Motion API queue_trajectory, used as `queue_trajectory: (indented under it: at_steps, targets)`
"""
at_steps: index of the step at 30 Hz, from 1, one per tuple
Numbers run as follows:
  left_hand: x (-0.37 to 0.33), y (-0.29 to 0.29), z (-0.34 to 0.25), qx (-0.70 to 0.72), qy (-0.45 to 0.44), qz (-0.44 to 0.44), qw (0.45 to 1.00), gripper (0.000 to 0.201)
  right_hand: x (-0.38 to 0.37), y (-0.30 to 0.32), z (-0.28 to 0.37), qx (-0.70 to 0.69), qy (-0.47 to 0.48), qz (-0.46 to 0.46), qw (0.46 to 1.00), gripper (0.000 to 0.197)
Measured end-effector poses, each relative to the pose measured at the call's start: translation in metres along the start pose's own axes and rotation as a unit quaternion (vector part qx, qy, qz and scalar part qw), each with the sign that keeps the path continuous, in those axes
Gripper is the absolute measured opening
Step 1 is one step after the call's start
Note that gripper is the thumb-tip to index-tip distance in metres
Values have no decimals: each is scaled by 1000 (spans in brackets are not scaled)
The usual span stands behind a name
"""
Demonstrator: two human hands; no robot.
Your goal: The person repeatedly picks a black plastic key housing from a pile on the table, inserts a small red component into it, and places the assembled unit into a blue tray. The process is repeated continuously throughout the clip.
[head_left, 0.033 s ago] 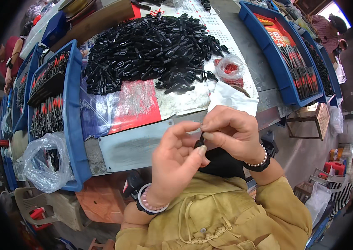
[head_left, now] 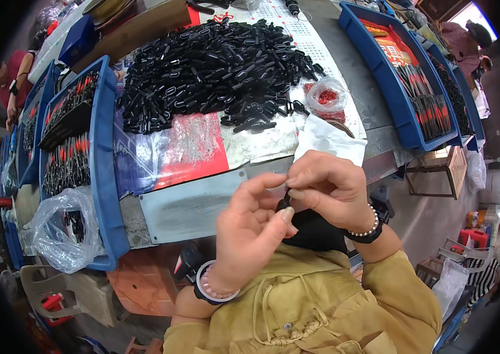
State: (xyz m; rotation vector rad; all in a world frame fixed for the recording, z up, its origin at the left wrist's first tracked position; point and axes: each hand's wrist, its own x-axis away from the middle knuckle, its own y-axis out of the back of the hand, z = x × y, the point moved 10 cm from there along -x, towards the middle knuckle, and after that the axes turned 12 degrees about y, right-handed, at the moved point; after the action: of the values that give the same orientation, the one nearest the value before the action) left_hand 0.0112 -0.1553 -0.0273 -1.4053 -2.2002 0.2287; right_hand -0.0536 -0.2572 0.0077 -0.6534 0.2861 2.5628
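Observation:
In front of my body, both hands meet at one small black plastic part (head_left: 283, 203). The thumb and fingers of my left hand (head_left: 244, 227) are closed around its lower end. At its upper end, my right hand (head_left: 331, 187) pinches with thumb and index finger; whether it also grips some tinier piece is hidden by the fingertips. Beyond my hands, a large heap of similar black parts (head_left: 209, 71), many with a long oval slot, lies on printed sheets. A clear plastic bag with small red pieces (head_left: 328, 97) sits at the heap's right side.
Blue trays (head_left: 105, 177) of black-and-red parts stand at the left, with a crumpled clear bag (head_left: 64, 233) on the near end. Another blue tray (head_left: 406, 118) holds similar parts at the right. A white sheet (head_left: 329, 141) lies beyond my right hand. Other people are at both far sides.

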Motion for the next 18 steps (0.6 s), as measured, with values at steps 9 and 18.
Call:
queue_trajectory:
  at_steps: [9,18]
  targets:
    - [11,1,-5,-51,-50,-15,997,28,10,-5,13,34,41,-30,998,18]
    - [15,0,-14,-133,-130,-31,982,30,3,-6,11,-18,41,-20,999,16]
